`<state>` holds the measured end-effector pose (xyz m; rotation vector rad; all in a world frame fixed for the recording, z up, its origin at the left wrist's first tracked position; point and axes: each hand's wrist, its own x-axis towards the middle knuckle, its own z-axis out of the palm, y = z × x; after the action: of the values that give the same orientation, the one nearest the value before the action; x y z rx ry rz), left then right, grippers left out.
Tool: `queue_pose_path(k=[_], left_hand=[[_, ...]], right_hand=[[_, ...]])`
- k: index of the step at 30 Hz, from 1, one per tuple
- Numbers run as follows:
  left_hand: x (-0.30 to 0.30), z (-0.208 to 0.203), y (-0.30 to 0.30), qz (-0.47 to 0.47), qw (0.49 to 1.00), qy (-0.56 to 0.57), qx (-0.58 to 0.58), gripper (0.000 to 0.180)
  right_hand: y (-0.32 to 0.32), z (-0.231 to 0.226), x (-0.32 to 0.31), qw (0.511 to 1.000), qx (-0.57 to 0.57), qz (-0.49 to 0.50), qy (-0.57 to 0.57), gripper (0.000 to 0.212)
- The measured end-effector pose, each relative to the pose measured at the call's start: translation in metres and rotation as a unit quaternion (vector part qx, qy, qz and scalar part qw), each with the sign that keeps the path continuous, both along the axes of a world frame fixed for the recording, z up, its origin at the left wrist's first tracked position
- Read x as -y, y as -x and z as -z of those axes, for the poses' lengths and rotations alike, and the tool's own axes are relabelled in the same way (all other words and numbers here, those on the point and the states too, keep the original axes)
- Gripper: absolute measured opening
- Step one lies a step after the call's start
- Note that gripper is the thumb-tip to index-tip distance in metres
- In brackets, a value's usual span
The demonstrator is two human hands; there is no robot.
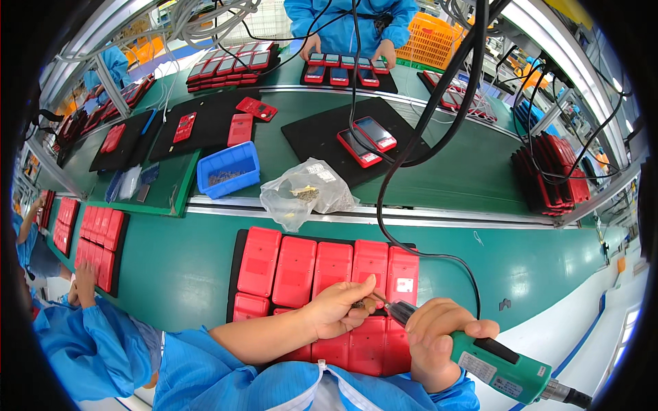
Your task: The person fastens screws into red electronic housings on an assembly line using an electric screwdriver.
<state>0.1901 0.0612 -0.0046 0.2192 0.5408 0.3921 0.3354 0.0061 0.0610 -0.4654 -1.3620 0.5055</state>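
Note:
My right hand (435,335) is wrapped round a green electric screwdriver (504,370) with a black front end, its bit pointing left. My left hand (336,308) is closed at the bit's tip, thumb and fingers pinched together. Small brownish metal pieces that look like screws (363,304) show between its fingers. Both hands are above rows of red device housings (332,267) lying on a black mat (240,257). One housing (403,277) at the right end of the far row bears a white label. My left forearm hides part of the near row.
Beyond the housings stand a blue bin (229,171) of small parts and a clear plastic bag (305,192). The screwdriver's black cable (439,257) hangs across the bench. Red devices (360,147) rest on another mat. Co-workers (349,20) sit opposite and at left (89,335). Stacked red trays (552,175) stand right.

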Motion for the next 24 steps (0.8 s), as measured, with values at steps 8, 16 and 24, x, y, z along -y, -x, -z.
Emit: queue_pose_path(k=[8, 16, 24], left_hand=[[0.004, -0.005, -0.010, 0.003, 1.000, 0.008, -0.021, 0.037], [0.007, -0.001, -0.004, 0.033, 0.999, -0.008, -0.009, 0.040], [0.006, -0.001, -0.010, 0.007, 0.990, -0.128, -0.058, 0.026]], right_hand=[[-0.006, 0.002, 0.002, 1.000, 0.015, 0.001, -0.027, 0.037], [-0.006, 0.008, -0.002, 0.998, 0.027, -0.037, -0.032, 0.035], [-0.010, -0.019, 0.008, 0.996, -0.060, 0.059, 0.017, 0.029]])
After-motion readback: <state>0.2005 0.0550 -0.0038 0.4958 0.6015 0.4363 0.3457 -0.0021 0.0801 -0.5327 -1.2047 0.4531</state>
